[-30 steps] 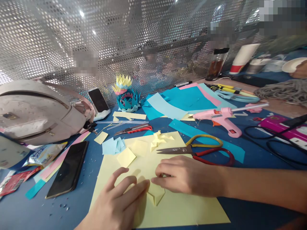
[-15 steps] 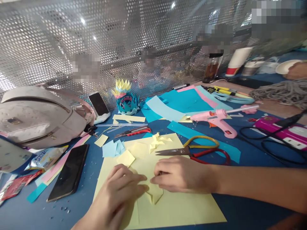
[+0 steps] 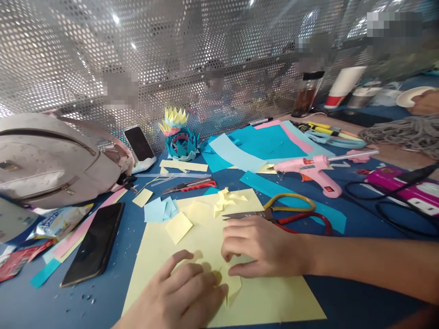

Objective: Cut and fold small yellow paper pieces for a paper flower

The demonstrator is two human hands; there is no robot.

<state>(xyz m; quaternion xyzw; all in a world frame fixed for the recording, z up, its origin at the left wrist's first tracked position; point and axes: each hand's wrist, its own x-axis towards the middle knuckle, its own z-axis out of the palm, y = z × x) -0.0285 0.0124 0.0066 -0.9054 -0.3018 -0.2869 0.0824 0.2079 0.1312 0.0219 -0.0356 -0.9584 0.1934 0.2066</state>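
A small folded piece of pale yellow paper lies on a large pale yellow sheet, partly hidden by my fingers. My left hand bends over its left side, the thumb and fingertips closed on the paper. Over its upper edge rests my right hand, thumb and curled fingers apart, the thumb at the paper. Just above the right hand are scissors with one yellow and one red handle. Folded yellow pieces and a yellow square sit farther up the sheet, beside light blue squares.
A pink glue gun, a red utility knife and blue paper lie beyond. At left are a black phone and a backpack. A folded-paper model stands near the perforated metal screen. A purple power strip is at right.
The folded yellow paper has shifted slightly right and down. My left hand has moved right and lower with it, and my right hand's thumb and fingers have spread apart.
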